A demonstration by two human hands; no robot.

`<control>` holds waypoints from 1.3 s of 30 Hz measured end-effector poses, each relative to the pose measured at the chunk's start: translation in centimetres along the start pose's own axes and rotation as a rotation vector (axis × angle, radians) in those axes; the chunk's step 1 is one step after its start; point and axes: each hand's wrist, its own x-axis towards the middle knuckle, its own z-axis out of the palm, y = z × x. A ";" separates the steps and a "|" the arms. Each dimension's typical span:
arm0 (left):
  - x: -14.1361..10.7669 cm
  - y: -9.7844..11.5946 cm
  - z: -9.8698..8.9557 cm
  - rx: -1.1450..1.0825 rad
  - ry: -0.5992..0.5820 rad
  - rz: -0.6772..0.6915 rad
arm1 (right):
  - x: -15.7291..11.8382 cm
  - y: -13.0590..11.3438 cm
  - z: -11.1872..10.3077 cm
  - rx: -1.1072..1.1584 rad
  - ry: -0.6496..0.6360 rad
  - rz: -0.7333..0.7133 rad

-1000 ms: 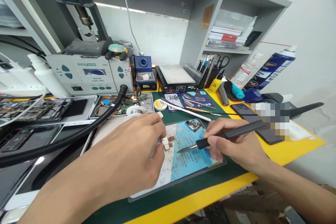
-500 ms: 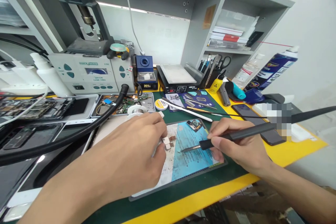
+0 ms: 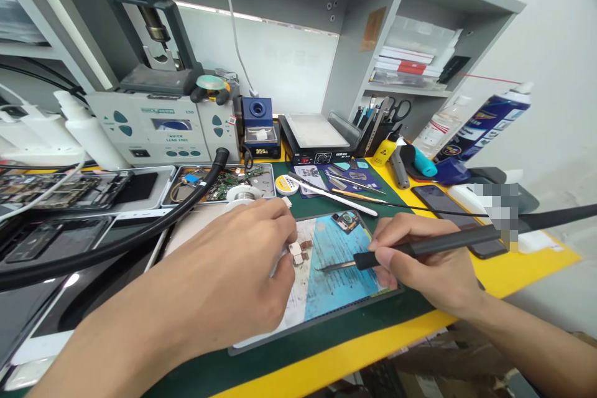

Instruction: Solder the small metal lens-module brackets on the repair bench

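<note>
My right hand (image 3: 429,261) grips a soldering iron (image 3: 420,245) by its black handle. Its thin metal tip points left, over the streaked blue part of a blue-and-white work pad (image 3: 342,289). On the pad's white part lies a small white part with brown flex tabs (image 3: 297,252), close to the fingertips of my left hand (image 3: 247,267). That hand is closed, thumb against fingers, and what it pinches is mostly hidden. A small white end shows above its knuckles. A dark camera-like module (image 3: 346,220) sits at the pad's far edge.
A solder spool (image 3: 243,194) and a tray of circuit boards (image 3: 263,180) stand behind my left hand. A black hose (image 3: 186,211) crosses the left side. A heating plate (image 3: 317,137) is at the back; a phone (image 3: 438,205) lies right.
The soldering iron's tip has shifted slightly left, and the rear of its handle sits a little lower. My left hand and the small white part have stayed in place.
</note>
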 end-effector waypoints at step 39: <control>-0.2 0.1 0.0 -0.003 -0.011 -0.012 | -0.1 0.4 0.2 0.054 0.017 0.073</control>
